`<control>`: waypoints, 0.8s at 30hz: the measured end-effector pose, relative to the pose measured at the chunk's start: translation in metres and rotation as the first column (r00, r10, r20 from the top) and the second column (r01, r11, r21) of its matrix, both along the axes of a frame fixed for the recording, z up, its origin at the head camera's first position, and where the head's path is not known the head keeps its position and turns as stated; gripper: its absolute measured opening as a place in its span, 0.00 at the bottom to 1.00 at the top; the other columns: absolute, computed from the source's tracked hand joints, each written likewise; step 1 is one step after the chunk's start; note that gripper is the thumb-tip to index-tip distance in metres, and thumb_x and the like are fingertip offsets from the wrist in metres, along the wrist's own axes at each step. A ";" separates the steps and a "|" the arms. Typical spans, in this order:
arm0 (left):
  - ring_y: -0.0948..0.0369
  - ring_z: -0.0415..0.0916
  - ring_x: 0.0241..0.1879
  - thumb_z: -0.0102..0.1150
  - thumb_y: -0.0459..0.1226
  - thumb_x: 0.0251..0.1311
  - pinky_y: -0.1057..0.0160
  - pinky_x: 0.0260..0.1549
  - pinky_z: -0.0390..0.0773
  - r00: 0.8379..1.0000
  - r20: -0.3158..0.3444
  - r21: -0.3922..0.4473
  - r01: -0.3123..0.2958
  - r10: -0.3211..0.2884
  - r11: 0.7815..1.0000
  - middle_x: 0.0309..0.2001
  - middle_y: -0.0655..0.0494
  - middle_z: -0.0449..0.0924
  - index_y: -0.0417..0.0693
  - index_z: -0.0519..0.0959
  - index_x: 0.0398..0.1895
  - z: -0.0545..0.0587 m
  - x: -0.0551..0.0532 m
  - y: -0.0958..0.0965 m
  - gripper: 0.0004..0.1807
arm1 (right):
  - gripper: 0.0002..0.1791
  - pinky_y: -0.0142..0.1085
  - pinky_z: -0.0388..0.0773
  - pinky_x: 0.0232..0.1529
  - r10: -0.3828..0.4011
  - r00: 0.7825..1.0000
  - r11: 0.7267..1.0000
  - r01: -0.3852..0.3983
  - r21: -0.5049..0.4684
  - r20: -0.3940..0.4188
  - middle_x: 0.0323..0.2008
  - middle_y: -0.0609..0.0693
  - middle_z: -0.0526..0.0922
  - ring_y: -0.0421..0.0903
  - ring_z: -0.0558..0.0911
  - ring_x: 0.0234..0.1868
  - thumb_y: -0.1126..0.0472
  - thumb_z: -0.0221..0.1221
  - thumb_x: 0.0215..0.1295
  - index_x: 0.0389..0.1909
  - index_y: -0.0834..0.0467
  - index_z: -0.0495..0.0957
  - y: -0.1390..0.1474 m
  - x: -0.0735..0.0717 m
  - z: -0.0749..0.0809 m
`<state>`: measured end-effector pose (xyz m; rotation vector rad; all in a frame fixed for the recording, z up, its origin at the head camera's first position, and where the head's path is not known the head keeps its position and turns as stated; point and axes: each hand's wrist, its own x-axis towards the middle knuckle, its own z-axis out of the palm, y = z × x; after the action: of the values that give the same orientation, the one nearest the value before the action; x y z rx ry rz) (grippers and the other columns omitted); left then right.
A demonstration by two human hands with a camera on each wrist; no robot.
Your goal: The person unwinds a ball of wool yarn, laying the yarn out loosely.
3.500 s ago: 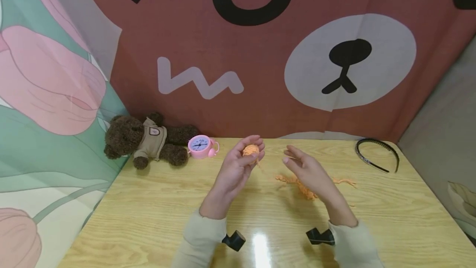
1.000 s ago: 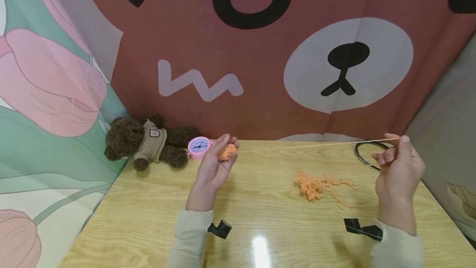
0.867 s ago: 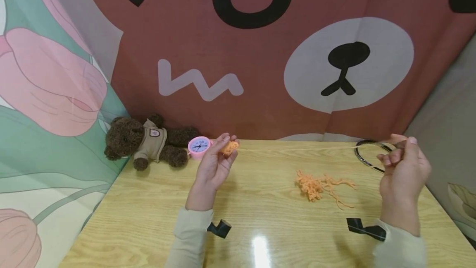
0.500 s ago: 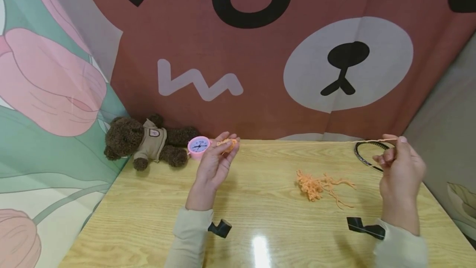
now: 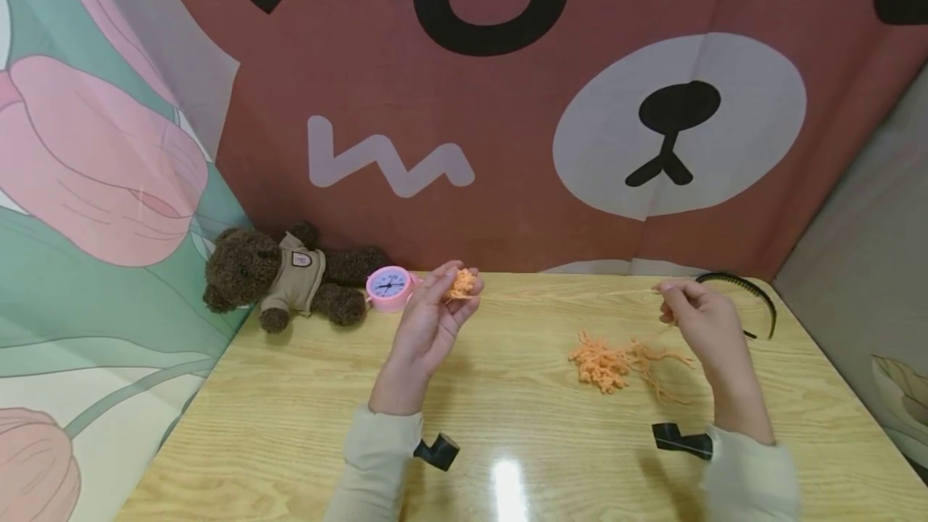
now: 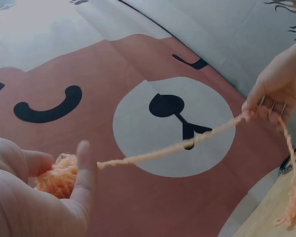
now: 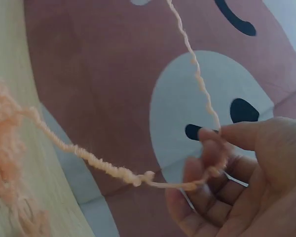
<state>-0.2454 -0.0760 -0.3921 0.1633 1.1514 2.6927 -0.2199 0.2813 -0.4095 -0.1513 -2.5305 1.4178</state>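
Note:
My left hand (image 5: 431, 321) grips a small ball of orange yarn (image 5: 461, 284) between thumb and fingers, raised over the table near the pink clock. From that ball a yarn strand (image 6: 170, 149) runs across to my right hand (image 5: 703, 325), which pinches it between thumb and forefinger. Past the pinch, in the right wrist view, the strand (image 7: 103, 165) passes over the other curled fingers and hangs toward the loose heap. That tangled heap of orange yarn (image 5: 603, 362) lies on the table below and left of my right hand, with loose ends spread to its right.
A brown teddy bear (image 5: 297, 272) lies at the back left of the wooden table (image 5: 290, 425), with a pink alarm clock (image 5: 389, 287) by its feet. Behind my right hand is a black headband (image 5: 761, 296). A bear-print cloth (image 5: 507, 224) hangs along the table's back edge.
My right hand has come in leftward from the far right, still pinching the strand, which now spans a shorter gap. My left hand has shifted slightly right, and the heap's left side has spread a little.

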 end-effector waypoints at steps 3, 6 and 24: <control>0.62 0.83 0.43 0.45 0.36 0.79 0.71 0.45 0.85 1.000 -0.011 0.013 0.026 -0.026 1.000 0.49 0.51 0.80 0.50 0.77 0.46 0.001 0.001 0.002 0.08 | 0.29 0.21 0.80 0.38 0.036 0.999 0.998 -0.036 0.055 -0.005 0.43 0.47 0.81 0.30 0.79 0.37 0.42 0.46 0.79 0.60 0.60 0.78 -0.008 -0.002 -0.002; 0.62 0.83 0.45 0.44 0.36 0.79 0.71 0.48 0.84 0.998 -0.029 0.011 0.053 -0.052 0.999 0.49 0.51 0.79 0.50 0.76 0.46 0.002 0.004 0.006 0.08 | 0.28 0.21 0.81 0.39 0.063 0.998 0.993 -0.061 0.097 -0.016 0.49 0.54 0.83 0.29 0.80 0.38 0.41 0.46 0.79 0.61 0.59 0.78 -0.019 -0.003 -0.003; 0.63 0.85 0.47 0.50 0.33 0.76 0.68 0.54 0.83 0.980 -0.055 -0.089 0.187 -0.192 0.978 0.48 0.55 0.83 0.48 0.75 0.52 0.005 0.023 0.031 0.07 | 0.23 0.41 0.84 0.50 0.590 0.807 0.800 -0.582 -0.145 0.015 0.49 0.59 0.86 0.47 0.85 0.45 0.50 0.53 0.78 0.67 0.57 0.76 -0.115 0.008 0.000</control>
<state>-0.2228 -0.0455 -0.3874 0.3306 1.1986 2.4850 -0.2124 0.1667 -0.4099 0.6439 -2.6500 1.8138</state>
